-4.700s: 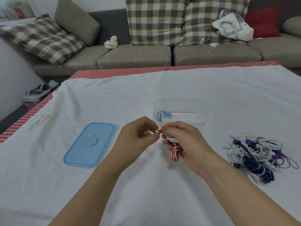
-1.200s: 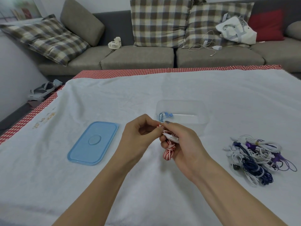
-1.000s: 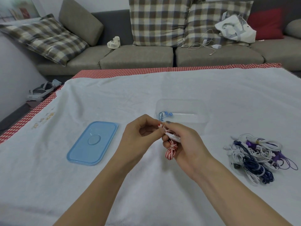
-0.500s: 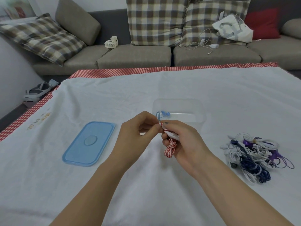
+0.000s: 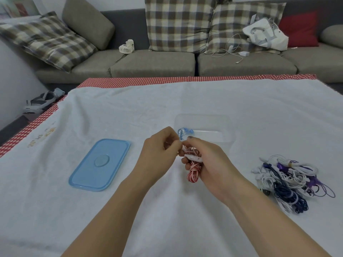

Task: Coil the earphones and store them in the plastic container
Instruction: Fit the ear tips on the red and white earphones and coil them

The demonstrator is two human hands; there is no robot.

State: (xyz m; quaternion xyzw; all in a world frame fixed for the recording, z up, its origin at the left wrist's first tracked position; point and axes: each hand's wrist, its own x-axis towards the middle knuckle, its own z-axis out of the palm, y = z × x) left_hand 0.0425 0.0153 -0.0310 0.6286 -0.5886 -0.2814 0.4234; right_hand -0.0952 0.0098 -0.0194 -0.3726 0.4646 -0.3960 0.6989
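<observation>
At the far left edge, a pair of grey sandals [image 5: 39,102] lies on the floor beside the table, partly cut off by the red-checked border of the white tablecloth [image 5: 130,112]. On the cloth, the blue lid [image 5: 100,164] lies flat, well apart from its box. Faint orange marks near the cloth's left border are too blurred to read.

The left hand [image 5: 159,154] is curled, its fingertips pinching one end of the red-and-white earphones [image 5: 194,169] (the pinch point itself is hidden behind the knuckles, so exactly which part it holds cannot be told). Touching it, the right hand [image 5: 207,164] is clenched round the coiled bundle; only the lower loops hang out below the palm, above the cloth, and a white stretch of the cord crosses the fingers.

Just behind both hands stands the clear plastic container [image 5: 222,127], its walls hard to make out against the white cloth. Blue earphones [image 5: 183,132] lie in its left end, partly covered by the left hand's fingers.

To the right lies a tangled pile of earphones [image 5: 289,179] in white, navy and purple; the separate sets cannot be counted. Behind the table is a sofa [image 5: 152,62] with checked cushions, a small white fan [image 5: 127,46], a charger cable [image 5: 232,52] and a white bag [image 5: 267,34].
</observation>
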